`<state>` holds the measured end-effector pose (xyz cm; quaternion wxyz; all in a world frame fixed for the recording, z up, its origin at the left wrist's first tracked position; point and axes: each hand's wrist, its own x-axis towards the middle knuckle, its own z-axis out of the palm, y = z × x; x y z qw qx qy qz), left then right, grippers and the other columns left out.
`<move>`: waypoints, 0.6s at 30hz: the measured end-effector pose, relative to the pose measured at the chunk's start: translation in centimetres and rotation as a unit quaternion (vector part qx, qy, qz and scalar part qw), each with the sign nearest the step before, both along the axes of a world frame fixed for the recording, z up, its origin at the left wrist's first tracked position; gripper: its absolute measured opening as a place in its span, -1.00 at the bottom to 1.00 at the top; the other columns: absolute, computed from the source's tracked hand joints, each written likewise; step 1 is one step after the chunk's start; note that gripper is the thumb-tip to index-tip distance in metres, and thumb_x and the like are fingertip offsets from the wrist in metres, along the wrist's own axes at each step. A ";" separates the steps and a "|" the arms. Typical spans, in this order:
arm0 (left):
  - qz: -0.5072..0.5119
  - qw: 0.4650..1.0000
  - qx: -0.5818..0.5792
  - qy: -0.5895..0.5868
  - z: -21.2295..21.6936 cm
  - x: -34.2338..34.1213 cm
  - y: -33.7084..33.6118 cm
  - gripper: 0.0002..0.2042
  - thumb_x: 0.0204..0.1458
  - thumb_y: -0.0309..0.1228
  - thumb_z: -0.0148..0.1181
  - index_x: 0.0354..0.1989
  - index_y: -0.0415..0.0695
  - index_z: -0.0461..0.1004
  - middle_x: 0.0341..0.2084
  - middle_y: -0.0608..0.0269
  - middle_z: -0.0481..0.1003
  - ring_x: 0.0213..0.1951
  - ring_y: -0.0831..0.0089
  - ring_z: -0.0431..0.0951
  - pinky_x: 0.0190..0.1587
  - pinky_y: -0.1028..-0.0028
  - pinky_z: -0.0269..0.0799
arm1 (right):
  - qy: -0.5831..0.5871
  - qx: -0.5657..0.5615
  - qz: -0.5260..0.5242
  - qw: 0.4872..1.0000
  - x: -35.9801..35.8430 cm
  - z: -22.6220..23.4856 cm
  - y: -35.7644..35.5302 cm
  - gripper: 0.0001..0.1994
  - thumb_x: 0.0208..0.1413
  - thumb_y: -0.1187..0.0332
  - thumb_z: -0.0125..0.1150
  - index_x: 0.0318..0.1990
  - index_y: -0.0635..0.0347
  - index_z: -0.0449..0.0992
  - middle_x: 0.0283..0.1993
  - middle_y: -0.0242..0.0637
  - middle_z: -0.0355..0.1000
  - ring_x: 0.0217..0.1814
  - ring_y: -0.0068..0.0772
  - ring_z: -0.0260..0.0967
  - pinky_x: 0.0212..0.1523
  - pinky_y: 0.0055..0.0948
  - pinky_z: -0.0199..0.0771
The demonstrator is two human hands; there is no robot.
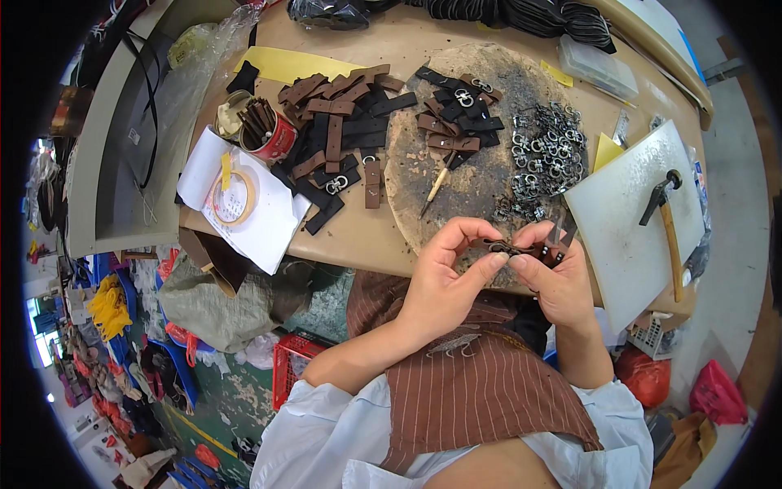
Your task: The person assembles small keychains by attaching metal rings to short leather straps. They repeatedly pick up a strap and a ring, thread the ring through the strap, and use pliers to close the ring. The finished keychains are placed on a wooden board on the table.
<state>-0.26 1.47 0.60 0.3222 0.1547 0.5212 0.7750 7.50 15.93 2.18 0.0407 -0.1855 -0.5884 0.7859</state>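
Your two hands meet just above the near edge of the round pad point(489, 175), holding one small dark leather strap point(511, 248) between them. Your left hand point(444, 281) pinches the strap's left end with thumb and forefinger closed narrow on it; your right hand point(558, 281) grips the right end, fingers curled tight, with other dark pieces tucked in the same hand. The strap lies crosswise, its long axis running left to right from one hand to the other, so neither hand is nearer. Whether a buckle sits on it, you cannot tell. Ahead of your hands, an awl point(437, 183) lies on the pad, closer to your left hand. Beyond your right hand is a heap of metal buckles point(547, 151). Further left lie loose brown and black straps point(342, 122), a red can point(273, 134) and a tape roll point(234, 197). A hammer point(668, 224) rests on a white board point(627, 228) to your right.
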 end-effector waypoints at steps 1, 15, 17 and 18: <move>-0.006 1.000 -0.004 0.010 -0.1 0.0 -0.1 -0.79 -0.01 -0.58 0.12 -0.18 -0.23 0.32 -0.28 0.32 0.37 -0.18 0.60 0.35 -0.09 0.57 0.27 | 0.020 0.020 0.003 1.000 0.0 0.0 0.0 -0.86 -0.05 0.55 0.21 -0.30 0.24 0.41 -0.35 -0.45 0.36 -0.35 -0.73 0.25 -0.31 -0.68 0.25; -0.126 0.967 0.009 -0.219 0.7 -1.3 -0.3 -0.68 0.06 -0.56 0.04 0.02 -0.27 0.27 -0.13 0.09 0.43 -0.11 0.40 0.47 -0.06 0.47 0.41 | 0.270 0.545 0.095 0.788 -0.9 1.4 3.2 -0.79 -0.11 0.36 0.16 -0.28 0.21 0.53 -0.37 -0.23 0.47 -0.48 -0.42 0.39 -0.49 -0.49 0.35; -0.067 0.989 0.007 -0.135 -0.1 -0.7 -0.2 -0.69 0.07 -0.56 0.02 0.01 -0.29 0.28 -0.15 0.10 0.43 -0.11 0.41 0.47 -0.09 0.49 0.43 | 0.249 0.457 0.018 0.854 -0.3 1.3 2.9 -0.73 0.02 0.26 0.10 -0.20 0.26 0.48 -0.39 -0.24 0.47 -0.49 -0.49 0.38 -0.50 -0.53 0.33; -0.041 0.996 0.003 -0.082 -0.3 -0.5 -0.3 -0.70 0.07 -0.57 0.01 0.01 -0.29 0.28 -0.15 0.11 0.44 -0.11 0.41 0.47 -0.09 0.49 0.43 | 0.225 0.367 -0.036 0.902 0.8 1.7 2.2 -0.67 0.07 0.19 0.06 -0.16 0.29 0.44 -0.41 -0.25 0.46 -0.50 -0.53 0.36 -0.50 -0.55 0.31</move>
